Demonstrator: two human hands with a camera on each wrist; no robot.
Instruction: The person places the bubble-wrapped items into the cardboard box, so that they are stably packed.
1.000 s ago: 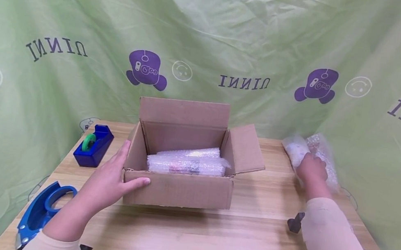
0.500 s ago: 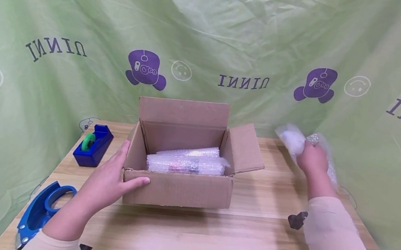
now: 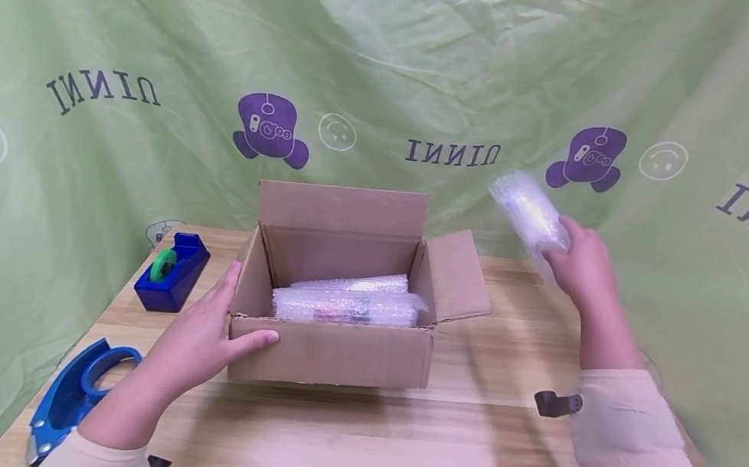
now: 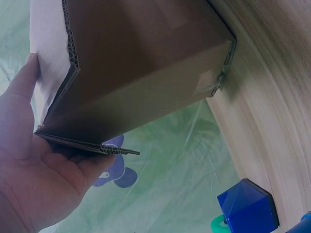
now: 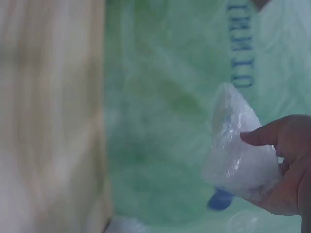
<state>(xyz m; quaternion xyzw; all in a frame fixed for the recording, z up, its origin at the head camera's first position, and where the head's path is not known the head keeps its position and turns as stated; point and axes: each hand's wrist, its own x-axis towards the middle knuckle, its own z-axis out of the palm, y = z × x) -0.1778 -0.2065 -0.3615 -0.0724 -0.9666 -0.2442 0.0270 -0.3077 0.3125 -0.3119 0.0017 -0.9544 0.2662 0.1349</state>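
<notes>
An open cardboard box point(image 3: 333, 356) stands in the middle of the table with bubble-wrapped packages point(image 3: 347, 306) lying inside. My left hand point(image 3: 199, 341) rests around its near left corner, thumb along the front and fingers against the left side. In the left wrist view, thumb and fingers lie on the folded-out flaps point(image 4: 51, 53). To the right of the box, my right hand point(image 3: 582, 265) grips one end of a bubble-wrapped package point(image 3: 531, 213) in the air. The right wrist view shows the thumb across that clear wrap point(image 5: 235, 150); the contents are hard to make out.
A blue tape dispenser point(image 3: 183, 269) with green tape stands left of the box. Nearer lies a blue hand-held tape gun point(image 3: 67, 399). The box's right flap point(image 3: 458, 274) sticks outward. Crumpled clear plastic point(image 5: 127, 226) shows at the right wrist view's bottom edge. A green curtain point(image 3: 381, 57) hangs behind.
My right hand has lifted the bubble-wrapped package off the table's back right, upward and slightly left. The left hand and the box have stayed put.
</notes>
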